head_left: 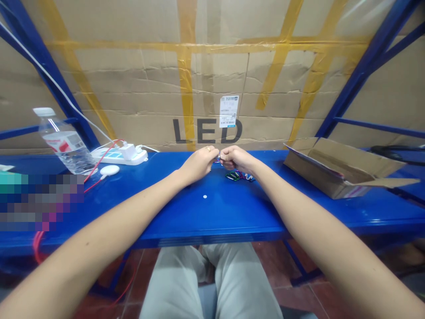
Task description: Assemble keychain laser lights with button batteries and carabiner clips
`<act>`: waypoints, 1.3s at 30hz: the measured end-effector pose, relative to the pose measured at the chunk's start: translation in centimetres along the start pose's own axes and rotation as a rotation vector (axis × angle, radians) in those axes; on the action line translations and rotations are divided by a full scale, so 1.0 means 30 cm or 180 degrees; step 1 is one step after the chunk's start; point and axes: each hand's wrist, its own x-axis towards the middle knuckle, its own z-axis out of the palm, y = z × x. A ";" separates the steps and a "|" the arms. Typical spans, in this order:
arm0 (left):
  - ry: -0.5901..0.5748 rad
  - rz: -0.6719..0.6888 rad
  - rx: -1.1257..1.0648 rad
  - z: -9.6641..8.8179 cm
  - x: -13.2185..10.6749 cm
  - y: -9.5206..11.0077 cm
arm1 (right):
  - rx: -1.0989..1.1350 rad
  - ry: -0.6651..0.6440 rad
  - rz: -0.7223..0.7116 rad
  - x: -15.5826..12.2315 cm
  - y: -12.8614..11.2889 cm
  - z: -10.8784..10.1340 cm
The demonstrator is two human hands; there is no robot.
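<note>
My left hand point(200, 163) and my right hand point(234, 158) meet above the blue shelf point(212, 208), fingers pinched together on a small metal clip point(218, 157) held between them. The clip is mostly hidden by the fingertips. Just below my right hand a small heap of coloured carabiner clips point(237, 176), green, blue and pink, lies on the shelf. A ring shows on a finger of my left hand.
An open cardboard box point(338, 170) lies at the right. At the left stand a water bottle point(64, 144), a white power strip point(121, 155) with red and white cables, and a white round puck point(109, 170). Taped cardboard marked LED point(206, 130) forms the back wall.
</note>
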 end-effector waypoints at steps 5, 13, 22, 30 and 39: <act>0.0087 -0.0050 0.0013 0.004 0.004 0.012 | -0.0059 0.0061 -0.0110 0.005 0.005 -0.003; 0.0265 -0.0526 -0.0599 0.005 0.006 0.003 | -0.0204 0.0222 -0.0366 0.016 0.017 -0.009; 0.0352 -0.0648 -0.0859 0.000 0.014 0.024 | -0.0040 0.0126 -0.0200 0.009 0.006 -0.002; 0.0001 -0.0730 -0.0732 -0.004 0.011 0.014 | -0.0236 0.0343 -0.0285 0.014 0.013 0.012; 0.0299 -0.0530 -0.0181 -0.014 0.007 0.036 | 0.0553 0.0092 0.0097 0.014 0.010 0.026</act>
